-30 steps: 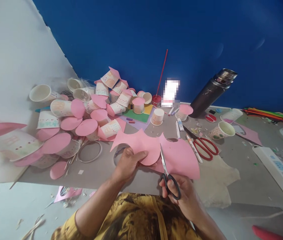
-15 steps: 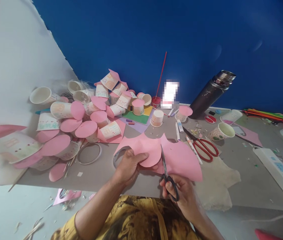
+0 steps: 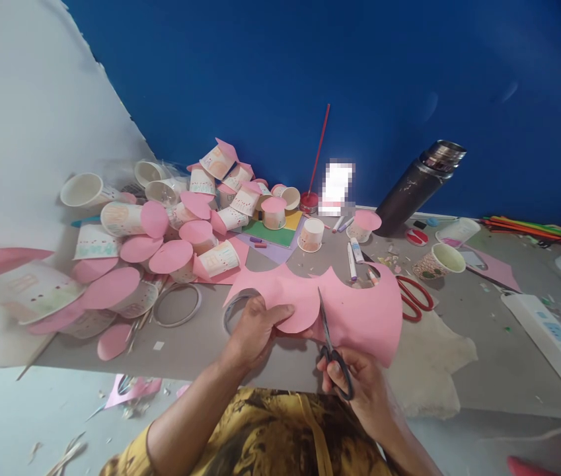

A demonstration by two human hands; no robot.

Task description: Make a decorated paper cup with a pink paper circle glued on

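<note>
Left hand (image 3: 255, 327) pinches scalloped pink paper sheet (image 3: 359, 311), held above grey tabletop (image 3: 201, 340) near front edge. Right hand (image 3: 359, 383) gripped through loops of black-handled scissors (image 3: 330, 337), blades in sheet beside left thumb. Risk: thumb nick if blades drift left; unsupported right flap may sag, tearing cut line

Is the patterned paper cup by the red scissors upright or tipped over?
Upright: the patterned cup stands on its base on the table, open mouth facing up.

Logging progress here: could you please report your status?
Left hand pinching pink paper. Right hand holds black scissors, blades in the sheet. Red scissors lying just behind, partly hidden.
</note>
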